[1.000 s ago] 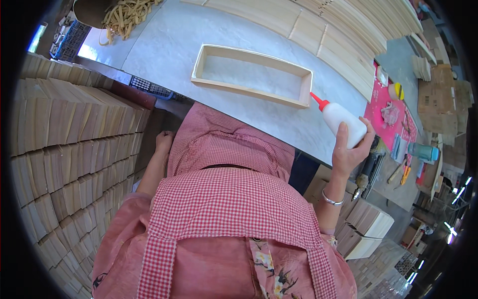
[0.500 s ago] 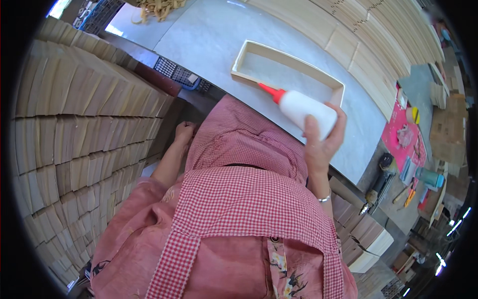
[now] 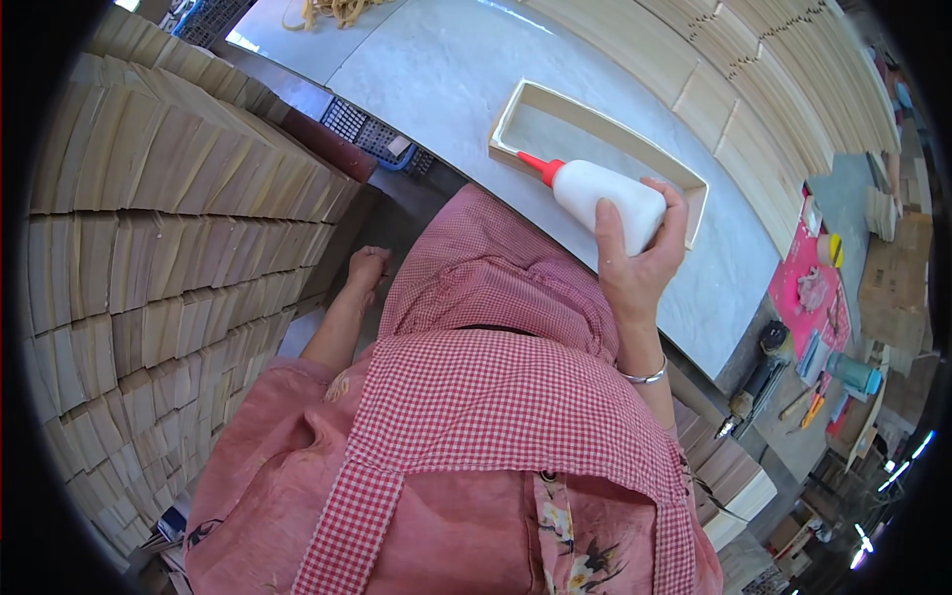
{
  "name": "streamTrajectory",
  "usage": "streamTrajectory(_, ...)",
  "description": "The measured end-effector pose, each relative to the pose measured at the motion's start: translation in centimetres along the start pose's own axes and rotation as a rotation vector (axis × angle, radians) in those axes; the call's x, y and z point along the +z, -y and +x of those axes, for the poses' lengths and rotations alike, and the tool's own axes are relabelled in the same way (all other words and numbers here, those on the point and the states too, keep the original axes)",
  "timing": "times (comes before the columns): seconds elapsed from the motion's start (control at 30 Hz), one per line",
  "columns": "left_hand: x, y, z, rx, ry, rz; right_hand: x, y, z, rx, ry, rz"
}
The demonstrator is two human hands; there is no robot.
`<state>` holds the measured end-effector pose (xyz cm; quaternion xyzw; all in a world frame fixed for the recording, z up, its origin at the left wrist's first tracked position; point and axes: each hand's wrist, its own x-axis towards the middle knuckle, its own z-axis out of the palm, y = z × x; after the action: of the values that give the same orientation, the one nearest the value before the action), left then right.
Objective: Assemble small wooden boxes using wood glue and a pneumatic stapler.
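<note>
My right hand (image 3: 640, 243) is wrapped round a white squeeze bottle (image 3: 610, 203) with a red pointed nozzle. The bottle is tilted, its nozzle pointing to the left over the near side of a long wooden frame (image 3: 635, 134). Whether the tip touches the wood, I cannot tell. This narrow rectangular frame lies on the pale marble-look table (image 3: 426, 89), and the table surface shows through it. Low beside my apron, off the table, my left hand (image 3: 369, 268) is closed in a loose fist with nothing seen in it.
Tall stacks of wooden boards (image 3: 169, 228) rise close on my left. More wooden strips (image 3: 754, 69) line the table's far side. Curled shavings (image 3: 342, 8) lie at the far left. To the right are a pink sheet (image 3: 808, 283), a tape roll (image 3: 831, 250) and a teal bottle (image 3: 853, 373).
The table and frame have shifted slightly right in view. Relative to the frame, the bottle in my right hand has moved a little left and away from me. My left hand has hardly moved.
</note>
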<state>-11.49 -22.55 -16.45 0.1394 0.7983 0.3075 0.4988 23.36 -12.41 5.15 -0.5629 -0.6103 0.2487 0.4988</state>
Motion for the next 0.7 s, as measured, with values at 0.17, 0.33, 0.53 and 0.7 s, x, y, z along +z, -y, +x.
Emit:
streamTrajectory(0.17, 1.0, -0.5, 0.0, -0.009, 0.016, 0.007, -2.8, -0.3, -1.0, 0.046, -0.063, -0.091)
streamTrajectory(0.33, 2.2, -1.3, 0.3, -0.01, 0.037, 0.027, -5.8, -1.0, -2.2, 0.094, -0.149, -0.137)
streamTrajectory(0.53, 3.0, -1.6, 0.2, -0.005, 0.07, 0.064, -9.2, -1.5, -3.4, 0.13, -0.243, -0.205)
streamTrajectory(0.7, 2.8, -1.0, 1.3, 0.027, 0.071, 0.108, -11.7, -2.0, -4.6, 0.156, -0.315, -0.259)
